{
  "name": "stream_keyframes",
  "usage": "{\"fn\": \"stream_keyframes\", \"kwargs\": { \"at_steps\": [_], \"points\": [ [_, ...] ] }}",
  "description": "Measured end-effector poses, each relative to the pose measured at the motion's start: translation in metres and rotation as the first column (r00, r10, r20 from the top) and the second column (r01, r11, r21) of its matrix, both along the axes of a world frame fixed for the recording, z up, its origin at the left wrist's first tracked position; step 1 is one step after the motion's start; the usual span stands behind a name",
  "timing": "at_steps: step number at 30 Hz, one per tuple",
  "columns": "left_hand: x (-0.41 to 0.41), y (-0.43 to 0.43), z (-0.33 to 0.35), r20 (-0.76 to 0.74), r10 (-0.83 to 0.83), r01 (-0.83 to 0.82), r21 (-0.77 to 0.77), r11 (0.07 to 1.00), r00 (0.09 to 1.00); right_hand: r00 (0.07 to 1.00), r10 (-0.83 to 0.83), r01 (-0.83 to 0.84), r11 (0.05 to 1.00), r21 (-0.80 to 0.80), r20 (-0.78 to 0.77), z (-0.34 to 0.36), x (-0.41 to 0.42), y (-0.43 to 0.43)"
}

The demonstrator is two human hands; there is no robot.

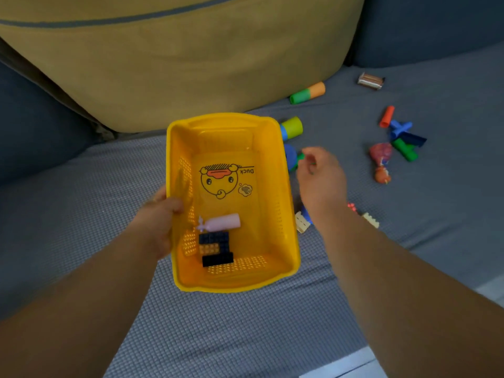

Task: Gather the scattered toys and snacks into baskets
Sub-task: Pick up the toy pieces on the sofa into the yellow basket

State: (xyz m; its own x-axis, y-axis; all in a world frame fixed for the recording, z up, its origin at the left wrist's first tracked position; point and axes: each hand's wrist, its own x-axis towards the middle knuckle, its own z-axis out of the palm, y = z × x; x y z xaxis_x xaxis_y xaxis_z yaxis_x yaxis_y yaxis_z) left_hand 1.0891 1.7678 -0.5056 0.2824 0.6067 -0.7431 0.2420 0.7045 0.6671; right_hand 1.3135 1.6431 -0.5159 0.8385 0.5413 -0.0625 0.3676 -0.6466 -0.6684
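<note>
Right now we hold the yellow basket [231, 118] by its left wall with our left hand [155, 225], thumb hooked over the rim, over the sofa seat [81, 214]. Our right hand [320, 181] is out past the basket's right wall, fingers curled about the green end of a blue and green toy [291, 156]. Blur leaves the grip a little uncertain, but it reads as a pinch. That toy lies at the far tip of the right hand, just beside the basket. Its long axis runs left to right, with the blue end toward the basket wall. We judge the coming move to be a short lift leftward over that wall. The right hand is plainly the nearer one, the left being busy with the basket.

Counting: one basket with two things in it, a pink bottle [222, 222] and a stack of dark bricks [215, 249]. On the seat lie:
- two two-coloured tubes [308, 92]
- one red tube [386, 116]
- one green tube [405, 150]
- one blue cross piece [399, 126]
- two cream bricks [302, 222] by our right wrist
- one wrapped snack bar [371, 81] far right
- one red-wrapped lump [380, 154]
</note>
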Motion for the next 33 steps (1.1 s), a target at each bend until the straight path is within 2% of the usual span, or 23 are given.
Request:
{"fn": "stream_keyframes", "kwargs": {
  "at_steps": [2, 4, 7, 9, 13, 16, 19, 21, 24, 26, 29, 33],
  "points": [
    [0.003, -0.001, -0.004, -0.013, -0.006, 0.006, -0.001, 1.000, 1.000, 0.989, -0.098, 0.081, 0.986, -0.144, -0.114, -0.023, 0.015, -0.024],
    [0.004, 0.000, -0.007, -0.028, -0.001, 0.001, 0.001, 1.000, 1.000, 0.975, -0.101, 0.036, 0.948, -0.315, -0.195, -0.046, 0.018, -0.041],
    [0.006, 0.001, -0.012, -0.051, 0.012, -0.011, 0.013, 1.000, 0.999, 0.976, -0.032, -0.085, 0.854, -0.513, -0.214, -0.068, 0.012, -0.050],
    [0.006, 0.002, -0.015, -0.064, 0.010, -0.009, 0.024, 1.000, 0.998, 0.977, -0.020, -0.105, 0.823, -0.559, -0.213, -0.074, 0.009, -0.049],
    [0.008, 0.004, -0.018, -0.083, -0.017, 0.020, 0.039, 0.999, 0.996, 0.983, -0.065, -0.031, 0.868, -0.496, -0.174, -0.077, 0.008, -0.045],
    [0.010, 0.004, -0.017, -0.082, -0.080, 0.086, 0.073, 0.994, 0.993, 0.975, -0.199, 0.174, 0.961, -0.216, -0.099, -0.059, 0.010, -0.038],
    [0.013, 0.002, -0.014, -0.094, -0.080, 0.090, 0.113, 0.989, 0.992, 0.965, -0.262, 0.263, 0.964, 0.042, -0.029, -0.027, 0.013, -0.016],
    [0.017, 0.000, -0.011, -0.111, -0.085, 0.100, 0.135, 0.986, 0.990, 0.974, -0.224, 0.226, 0.961, 0.158, -0.032, -0.006, 0.007, 0.003],
    [0.018, 0.001, -0.009, -0.154, -0.088, 0.110, 0.138, 0.984, 0.984, 0.999, -0.050, 0.046, 0.965, 0.258, 0.008, 0.013, -0.019, 0.032],
    [0.018, 0.003, -0.009, -0.160, -0.078, 0.100, 0.129, 0.987, 0.984, 0.993, 0.113, -0.117, 0.963, 0.243, 0.031, 0.009, -0.045, 0.045],
    [0.018, 0.004, -0.007, -0.160, -0.083, 0.104, 0.126, 0.987, 0.984, 0.946, 0.324, -0.325, 0.943, 0.067, 0.030, -0.018, -0.077, 0.053],
    [0.018, 0.002, -0.005, -0.157, -0.116, 0.138, 0.139, 0.981, 0.981, 0.912, 0.396, -0.408, 0.903, -0.133, -0.111, -0.048, -0.093, 0.052]
  ]
}}
